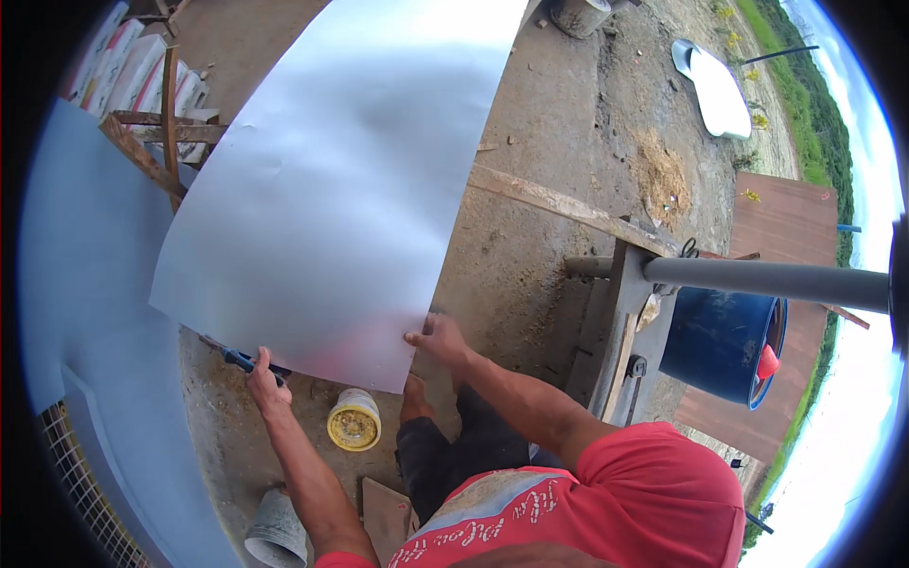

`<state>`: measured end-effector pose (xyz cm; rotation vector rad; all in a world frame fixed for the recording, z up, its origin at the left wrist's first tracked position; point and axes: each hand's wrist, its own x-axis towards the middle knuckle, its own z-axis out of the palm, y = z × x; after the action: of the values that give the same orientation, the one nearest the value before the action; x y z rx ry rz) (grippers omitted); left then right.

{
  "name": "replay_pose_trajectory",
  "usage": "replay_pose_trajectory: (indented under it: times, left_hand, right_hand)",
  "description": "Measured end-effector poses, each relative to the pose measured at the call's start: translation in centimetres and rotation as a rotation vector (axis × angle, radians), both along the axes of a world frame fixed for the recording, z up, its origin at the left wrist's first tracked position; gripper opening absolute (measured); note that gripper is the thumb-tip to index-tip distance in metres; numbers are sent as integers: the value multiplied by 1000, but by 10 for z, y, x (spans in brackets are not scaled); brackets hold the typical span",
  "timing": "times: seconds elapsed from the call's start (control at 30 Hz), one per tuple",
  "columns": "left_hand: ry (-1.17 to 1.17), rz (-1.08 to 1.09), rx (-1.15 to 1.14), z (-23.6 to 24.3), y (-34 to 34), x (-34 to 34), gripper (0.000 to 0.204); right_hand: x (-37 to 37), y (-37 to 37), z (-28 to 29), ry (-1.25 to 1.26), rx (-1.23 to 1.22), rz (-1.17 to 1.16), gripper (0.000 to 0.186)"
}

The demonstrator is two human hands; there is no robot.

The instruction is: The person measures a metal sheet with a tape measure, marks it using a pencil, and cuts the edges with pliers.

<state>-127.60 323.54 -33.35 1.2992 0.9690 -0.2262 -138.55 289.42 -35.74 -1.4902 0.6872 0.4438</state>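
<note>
A large shiny metal sheet [331, 180] stretches away from me over the dirt ground. My left hand [266, 383] grips a dark-handled tool [241, 360] at the sheet's near left edge; most of the tool is hidden under the sheet. My right hand [437, 338] presses on the sheet's near right corner, fingers spread over its edge.
A small yellow-lidded tub [353, 420] sits on the ground under the sheet's near edge. A grey bucket [276, 532] stands by my left arm. To the right are a grey pipe [767, 281], a blue barrel [721, 343] and a wooden plank [559, 204]. Another grey sheet [85, 284] lies at left.
</note>
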Motion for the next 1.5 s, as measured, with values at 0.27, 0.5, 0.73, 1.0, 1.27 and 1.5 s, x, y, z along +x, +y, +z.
replay_pose_trajectory:
  times: [0.27,0.5,0.73,1.0,1.27,1.5]
  left_hand:
    - [77,1,156,48,-99,-65,40]
    - [88,42,142,18,-104,-89,37]
    - [126,29,179,42,-122,-77,35]
    - [217,35,301,0,-85,-92,31]
    - [344,-41,416,-1,-77,-137,50]
    - [120,-396,558,-13,-29,-178,52]
  right_hand:
    - [-53,-95,38,116,111,23,31]
    - [57,-255,19,251,-515,-202,71]
    - [217,-321,-23,165,-574,-351,65]
    - [222,-296,-26,-257,-36,-468,26]
    - [167,-282,-32,-331,39,-474,24]
    - [113,-260,-32,-301,116,-525,27]
